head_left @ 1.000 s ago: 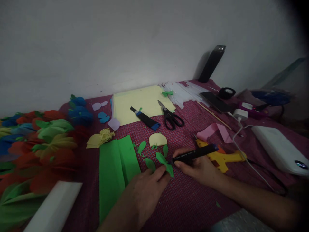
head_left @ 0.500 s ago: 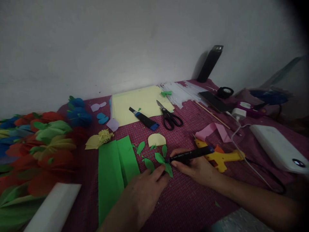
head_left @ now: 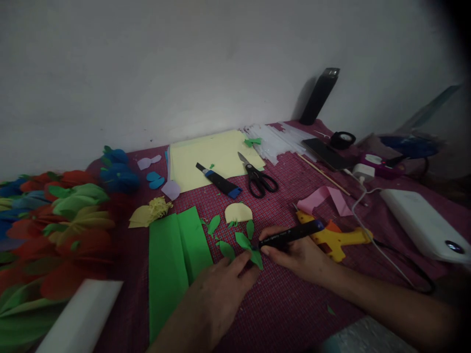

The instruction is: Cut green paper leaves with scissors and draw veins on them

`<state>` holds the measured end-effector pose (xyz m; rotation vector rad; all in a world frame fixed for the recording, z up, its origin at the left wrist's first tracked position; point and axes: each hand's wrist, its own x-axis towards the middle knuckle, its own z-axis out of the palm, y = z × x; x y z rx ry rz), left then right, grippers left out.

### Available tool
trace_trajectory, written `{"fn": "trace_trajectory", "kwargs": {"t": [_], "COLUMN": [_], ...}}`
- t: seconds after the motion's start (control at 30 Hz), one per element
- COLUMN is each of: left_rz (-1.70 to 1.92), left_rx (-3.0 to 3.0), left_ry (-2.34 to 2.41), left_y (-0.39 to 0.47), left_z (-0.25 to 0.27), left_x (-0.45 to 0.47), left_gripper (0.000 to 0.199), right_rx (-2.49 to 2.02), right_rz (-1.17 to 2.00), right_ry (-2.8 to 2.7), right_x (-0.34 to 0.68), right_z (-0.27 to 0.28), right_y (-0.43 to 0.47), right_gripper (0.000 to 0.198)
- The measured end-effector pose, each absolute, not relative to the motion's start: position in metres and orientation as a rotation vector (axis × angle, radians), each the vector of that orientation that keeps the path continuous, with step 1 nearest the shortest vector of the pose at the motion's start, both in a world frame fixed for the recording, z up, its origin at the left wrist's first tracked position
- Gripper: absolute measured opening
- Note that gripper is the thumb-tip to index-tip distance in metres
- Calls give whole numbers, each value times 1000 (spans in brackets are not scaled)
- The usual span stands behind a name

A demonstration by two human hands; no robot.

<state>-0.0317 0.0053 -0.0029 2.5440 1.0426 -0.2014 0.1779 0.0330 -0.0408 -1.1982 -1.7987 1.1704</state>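
Observation:
My right hand (head_left: 300, 255) is closed around a black marker (head_left: 290, 234), its tip end pointing left at a green paper leaf (head_left: 256, 258). The fingers of my left hand (head_left: 224, 289) press on that leaf's lower left edge, partly covering it. More cut green leaves (head_left: 214, 224) lie just beyond my left fingertips, beside a pale yellow rounded paper piece (head_left: 239, 213). Folded green paper sheets (head_left: 169, 264) lie to the left, partly under my left forearm.
Scissors (head_left: 255, 179) and a utility knife (head_left: 220, 181) rest by pale yellow sheets (head_left: 198, 152). A yellow glue gun (head_left: 340, 239) lies beside my right hand. Paper flowers (head_left: 81, 235) crowd the left; a power bank (head_left: 423, 223) and cable are at right. A black bottle (head_left: 319, 98) stands behind.
Almost nothing differs. Both hands and the marker keep their place at the leaf; the whole view has shifted very slightly.

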Motion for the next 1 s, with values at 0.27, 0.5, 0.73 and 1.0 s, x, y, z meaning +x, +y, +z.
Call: {"fn": "trace_trajectory", "kwargs": {"t": [0.27,0.5,0.73,1.0], "left_rz": [-176,-239,-292,-284], "left_rx": [2538,2522,2527,2499], "left_ry": [1038,1031,1041,1046], "left_y": [5,6,7,6], "left_z": [-5,0,1,5], "left_x": [-33,-32,-31,-30], "left_gripper": [55,55,59,58], "right_rx": [-1197,-1196,-1173,-1149], "right_rz": [1210,1226,1206,1204], "right_ry": [-1784,-1816,-1866,-1939], "right_x": [180,179,182,187], "right_z": [-42,-38,-40,-43], "right_y": [31,32,30,29], "right_gripper": [12,10,6,5]}}
